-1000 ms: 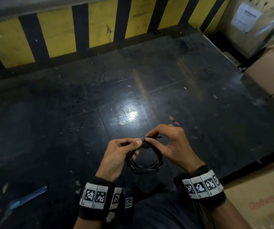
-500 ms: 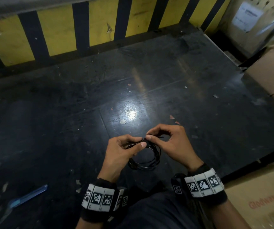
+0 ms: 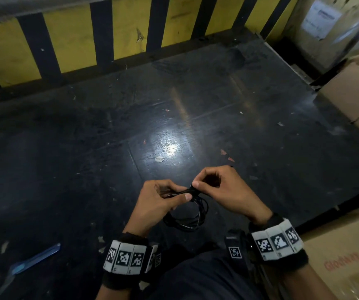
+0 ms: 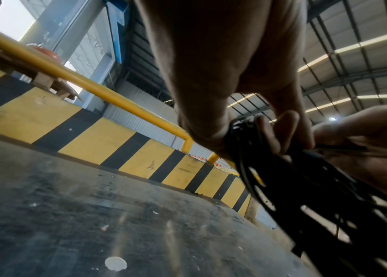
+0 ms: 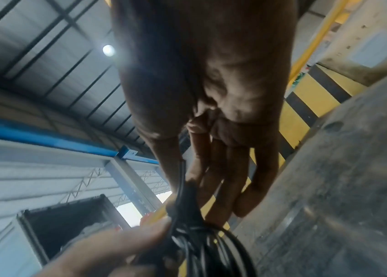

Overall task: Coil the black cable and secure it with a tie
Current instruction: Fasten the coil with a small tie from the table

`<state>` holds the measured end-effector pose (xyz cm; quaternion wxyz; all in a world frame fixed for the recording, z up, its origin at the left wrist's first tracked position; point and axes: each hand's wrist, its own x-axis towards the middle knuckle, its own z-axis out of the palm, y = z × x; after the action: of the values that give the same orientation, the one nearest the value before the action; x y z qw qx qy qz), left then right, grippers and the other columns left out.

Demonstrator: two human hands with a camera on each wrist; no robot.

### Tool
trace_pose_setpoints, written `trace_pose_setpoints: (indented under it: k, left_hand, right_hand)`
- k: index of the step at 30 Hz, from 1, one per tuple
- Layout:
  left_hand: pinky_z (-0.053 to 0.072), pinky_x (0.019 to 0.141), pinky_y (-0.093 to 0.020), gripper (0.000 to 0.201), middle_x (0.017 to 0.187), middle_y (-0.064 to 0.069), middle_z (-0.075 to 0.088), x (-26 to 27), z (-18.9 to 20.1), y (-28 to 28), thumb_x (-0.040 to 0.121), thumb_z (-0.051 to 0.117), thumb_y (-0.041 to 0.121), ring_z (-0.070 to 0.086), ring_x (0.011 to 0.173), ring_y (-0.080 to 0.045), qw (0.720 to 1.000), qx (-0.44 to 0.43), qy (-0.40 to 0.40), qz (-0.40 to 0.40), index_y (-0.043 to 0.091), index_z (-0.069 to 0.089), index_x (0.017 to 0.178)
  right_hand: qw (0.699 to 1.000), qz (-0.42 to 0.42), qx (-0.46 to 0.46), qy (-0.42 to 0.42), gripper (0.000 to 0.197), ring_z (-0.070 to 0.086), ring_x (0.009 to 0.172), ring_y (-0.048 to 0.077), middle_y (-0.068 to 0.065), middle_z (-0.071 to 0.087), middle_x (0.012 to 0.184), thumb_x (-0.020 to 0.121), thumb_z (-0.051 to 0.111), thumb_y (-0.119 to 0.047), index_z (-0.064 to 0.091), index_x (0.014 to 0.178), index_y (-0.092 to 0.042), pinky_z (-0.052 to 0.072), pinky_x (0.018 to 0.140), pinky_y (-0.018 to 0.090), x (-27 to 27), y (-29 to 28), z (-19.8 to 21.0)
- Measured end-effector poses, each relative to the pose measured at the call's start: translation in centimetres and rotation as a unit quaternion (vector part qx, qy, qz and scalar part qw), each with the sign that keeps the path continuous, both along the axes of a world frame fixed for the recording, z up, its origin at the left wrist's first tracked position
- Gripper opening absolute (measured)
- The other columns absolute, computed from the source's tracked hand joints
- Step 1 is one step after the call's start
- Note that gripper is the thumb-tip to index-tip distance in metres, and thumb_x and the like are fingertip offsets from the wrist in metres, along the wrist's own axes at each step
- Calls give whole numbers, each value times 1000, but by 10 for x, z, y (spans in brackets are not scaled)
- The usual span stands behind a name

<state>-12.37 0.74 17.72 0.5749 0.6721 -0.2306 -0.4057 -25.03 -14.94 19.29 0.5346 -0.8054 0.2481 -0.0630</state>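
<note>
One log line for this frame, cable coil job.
stage: tying | left hand: holds coil | right hand: pinches tie at coil top | coil: off table

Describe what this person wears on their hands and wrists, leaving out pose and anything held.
Both hands, left hand and right hand, are bare, without gloves. Each wrist carries a black fabric band faced with white tiles printed with black square-code markers: left wristband, right wristband. No sleeves reach the wrists.

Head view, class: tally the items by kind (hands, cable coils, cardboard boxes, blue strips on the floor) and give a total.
Hands: 2 (left hand, right hand)
Black cable coil: 1
Cardboard boxes: 2 ()
Blue strip: 1
Total: 6
</note>
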Motion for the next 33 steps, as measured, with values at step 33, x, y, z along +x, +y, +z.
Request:
trace_pose_setpoints:
  k: [33]
  left_hand:
    - [34, 43, -11, 3, 45, 1, 57, 3, -1, -11, 78, 76, -4, 42, 41, -6, 996, 10, 42, 72, -7, 76, 79]
  right_hand:
    - [981, -42, 184, -38, 9, 69, 80, 11, 28, 76, 93, 85, 77, -3, 75, 90, 5, 54, 75, 17, 2, -2, -7]
